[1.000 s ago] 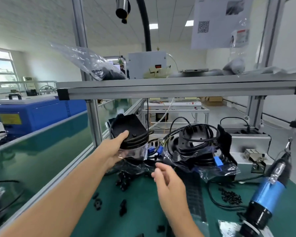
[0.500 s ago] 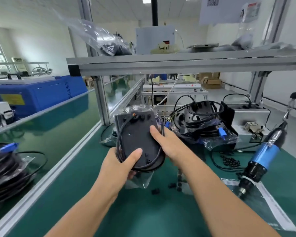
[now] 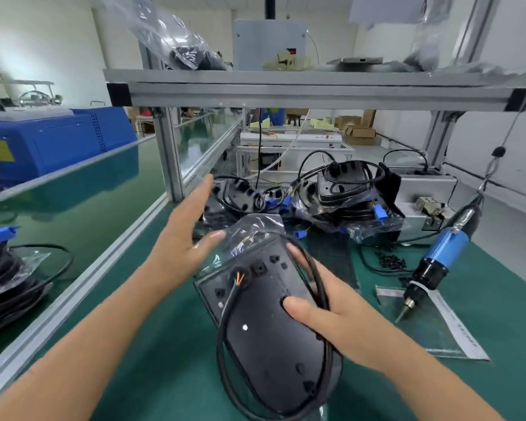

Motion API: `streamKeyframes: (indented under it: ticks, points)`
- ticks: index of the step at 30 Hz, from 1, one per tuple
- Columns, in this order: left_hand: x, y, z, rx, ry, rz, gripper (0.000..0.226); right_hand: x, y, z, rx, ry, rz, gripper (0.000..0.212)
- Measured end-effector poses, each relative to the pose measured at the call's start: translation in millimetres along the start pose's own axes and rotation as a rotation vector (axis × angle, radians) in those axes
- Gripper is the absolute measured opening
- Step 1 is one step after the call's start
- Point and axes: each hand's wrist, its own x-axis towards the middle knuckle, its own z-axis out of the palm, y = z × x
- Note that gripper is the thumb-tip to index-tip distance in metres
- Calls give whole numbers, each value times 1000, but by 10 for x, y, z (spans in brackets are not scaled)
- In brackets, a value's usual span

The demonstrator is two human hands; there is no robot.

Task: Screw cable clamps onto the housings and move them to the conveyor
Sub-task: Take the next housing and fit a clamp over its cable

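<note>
Green bench mat (image 3: 140, 344) under an aluminium frame, conveyor (image 3: 73, 192) along the left side. One housing (image 3: 268, 326) sits low in centre view over the mat, black, flat face up, its cable (image 3: 222, 335) looped round the rim, upper end still in a clear bag (image 3: 249, 229).

Right hand (image 3: 340, 323) grips the housing's right edge — thumb on the face, fingers curled round cable and rim. Left hand (image 3: 182, 235) is open, fingers straight, palm toward the bag, touching or just beside it; blur hides which.

Step looks like debagging. Suggest: keep the right grip firm, peel the bag off away from the bare wire ends (image 3: 239, 279) so they don't snag, then lay the housing flat near the screwdriver (image 3: 438, 259) and screws (image 3: 389, 261). Spare housings (image 3: 346, 189) are stacked behind.
</note>
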Motion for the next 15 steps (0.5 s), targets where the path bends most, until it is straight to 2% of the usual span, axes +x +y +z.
streamKeyframes:
  ticks: [2, 4, 6, 8, 10, 13, 15]
  points:
    - [223, 51, 66, 246, -212, 193, 92, -65, 76, 42, -2, -35, 25, 64]
    - [415, 153, 162, 402, -431, 319, 87, -115, 119, 29, 38, -30, 44, 65]
    - [568, 258, 258, 435, -642, 367, 62, -151, 135, -23, 86, 0, 59, 65]
    - [662, 363, 297, 359, -828, 246, 35, -187, 110, -60, 116, -3, 62, 61]
    - [739, 426, 287, 319, -894, 150, 13, -217, 88, -67, 131, 0, 63, 57]
    - [763, 551, 117, 248, -847, 58, 17, -248, 65, -40, 118, 55, 68, 56]
    - [725, 648, -78, 124, -762, -20, 10, -263, 48, 1, 168, 99, 95, 51]
